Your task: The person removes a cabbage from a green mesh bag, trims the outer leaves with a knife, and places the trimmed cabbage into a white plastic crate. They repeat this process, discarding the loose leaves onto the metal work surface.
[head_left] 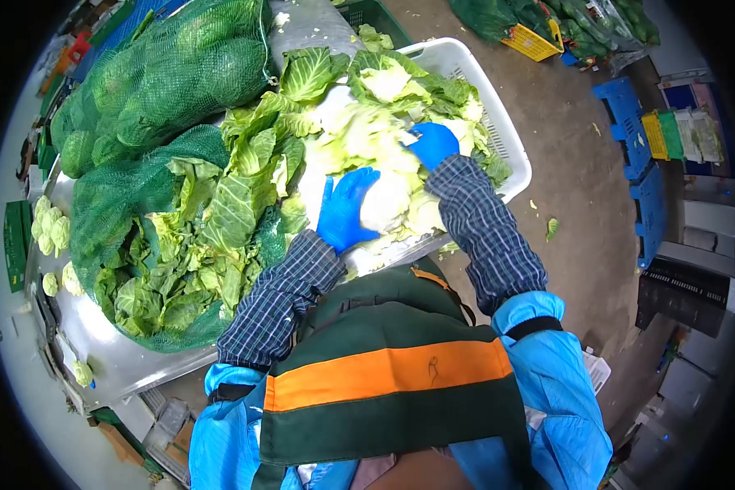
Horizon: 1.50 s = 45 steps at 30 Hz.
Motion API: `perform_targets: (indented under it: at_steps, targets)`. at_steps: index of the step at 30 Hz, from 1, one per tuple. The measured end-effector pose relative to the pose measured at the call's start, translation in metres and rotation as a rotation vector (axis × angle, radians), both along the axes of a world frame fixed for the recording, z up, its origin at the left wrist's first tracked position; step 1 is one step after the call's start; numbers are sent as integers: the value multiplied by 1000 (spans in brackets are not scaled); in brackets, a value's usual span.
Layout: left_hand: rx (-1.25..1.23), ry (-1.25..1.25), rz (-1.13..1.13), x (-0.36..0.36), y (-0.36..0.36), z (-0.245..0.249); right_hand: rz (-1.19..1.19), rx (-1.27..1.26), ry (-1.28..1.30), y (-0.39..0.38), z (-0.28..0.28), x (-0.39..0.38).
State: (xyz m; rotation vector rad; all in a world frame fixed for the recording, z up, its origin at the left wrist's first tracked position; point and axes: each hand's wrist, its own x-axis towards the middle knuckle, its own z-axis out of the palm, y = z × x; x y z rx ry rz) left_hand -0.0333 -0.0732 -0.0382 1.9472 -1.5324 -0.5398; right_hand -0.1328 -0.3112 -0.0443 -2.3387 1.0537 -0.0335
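Observation:
My left hand (347,214), in a blue glove, lies against the near left side of a pale cabbage head (388,200), its thumb apart from the fingers. My right hand (434,145), also blue-gloved, is closed just beyond the head, above the loose leaves. A small dark or metallic bit shows by its fingertips; what it grips is mostly hidden. Light green cabbage leaves (363,131) are heaped beyond both hands. Under and beside them is a white plastic crate (510,159) with slotted walls.
Green net sacks of cabbages (180,73) lie on the metal table (155,367) at left. An opened net (147,180) there holds loose leaves (171,286). Trimmed pale heads (51,224) sit at the far left. Blue pallets (629,131) and a yellow crate (535,42) stand on the floor.

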Motion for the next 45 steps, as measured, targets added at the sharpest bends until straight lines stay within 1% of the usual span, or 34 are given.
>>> perform_targets:
  at_steps: [2, 3, 4, 6, 7, 8, 10, 11, 12, 13, 14, 15, 16, 17, 18, 19, 20, 22, 24, 26, 28, 29, 30, 32, 33, 34, 36, 38, 40, 41, 42, 43, 44, 45]
  targets:
    - [9, -33, -19, 5, 11, 1, -129, 86, -84, -12, -26, -21]
    - [19, 12, 20, 6, 15, 1, -126, 384, -117, -12, -6, -27]
    - [26, 61, 64, 6, 19, 1, -125, 392, -113, -1, 10, -32]
    - [11, 93, 79, 8, 21, -1, -72, 485, -527, 32, 35, -46]
    - [9, 97, 54, 10, 20, -1, -41, 479, -354, 39, 34, -54]
    - [5, 98, 24, 12, 17, 1, 25, 389, -167, 51, 50, -57]
    - [-11, 82, -22, 12, 12, 10, 29, 495, -264, 53, -9, -72]
    - [-12, 150, -1, 10, 7, 18, -1, 533, -144, 55, 11, -69]
    - [-10, 221, 28, 5, 4, 26, 0, 536, -147, 55, 18, -64]
    - [-1, 219, 32, -2, 1, 34, 61, 529, -126, 56, 22, -59]
    - [56, 209, 127, -9, -7, 44, 122, 517, -108, 59, 23, -56]
    - [108, 197, 222, -9, -13, 48, 112, 602, -248, 65, 18, -53]
    - [109, 193, 226, -7, -13, 37, 116, 604, -250, 68, 17, -53]
    - [129, 107, 229, -4, -14, 18, 144, 513, -184, 73, 28, -50]
    - [152, 22, 232, -2, -12, 14, 171, 422, -118, 76, 33, -47]
    - [157, 35, 224, 2, -5, 12, 166, 421, -223, 75, 17, -50]
    - [157, 29, 225, 7, -1, 11, 168, 421, -229, 76, 25, -47]
    - [99, 156, 177, 13, 6, 6, 52, 557, -139, 77, 49, -41]
    - [77, 205, 195, 13, 9, 6, 76, 525, -183, 78, 38, -39]
    - [50, 254, 211, 17, 11, 4, 101, 321, -257, 78, 33, -37]
    - [29, 532, 215, 26, 16, 2, 12, 199, -150, 68, 45, -35]
    - [2, 610, 205, 30, 20, 1, 28, 308, -218, 51, 25, -39]
    - [-6, 604, 204, 32, 20, 2, 31, 301, -224, 45, 25, -35]
    - [-26, 621, 209, 30, 26, 1, 72, 187, -164, 42, 27, -28]
    - [-46, 630, 219, 30, 26, 0, 71, 353, -221, 44, 28, -25]
    - [-54, 636, 219, 31, 26, -1, 73, 346, -215, 50, 29, -24]
    - [-54, 626, 248, 30, 28, -3, 146, 205, -194, 82, 53, -19]
    - [-78, 669, 231, 31, 27, -4, 176, 234, -160, 85, 46, -19]
    - [-71, 655, 227, 30, 29, -8, 130, 496, -190, 81, 41, -21]
    - [-71, 658, 232, 29, 31, -7, 136, 372, -99, 81, 44, -22]
    - [-74, 599, 230, 28, 31, -7, 135, 374, -96, 89, 52, -21]
    - [-78, 540, 228, 27, 30, -6, 165, 310, -151, 100, 61, -19]
    - [-74, 544, 226, 27, 30, -8, 192, 247, -204, 107, 65, -20]
    - [-72, 578, 224, 26, 29, -9, 157, 278, -91, 105, 61, -19]
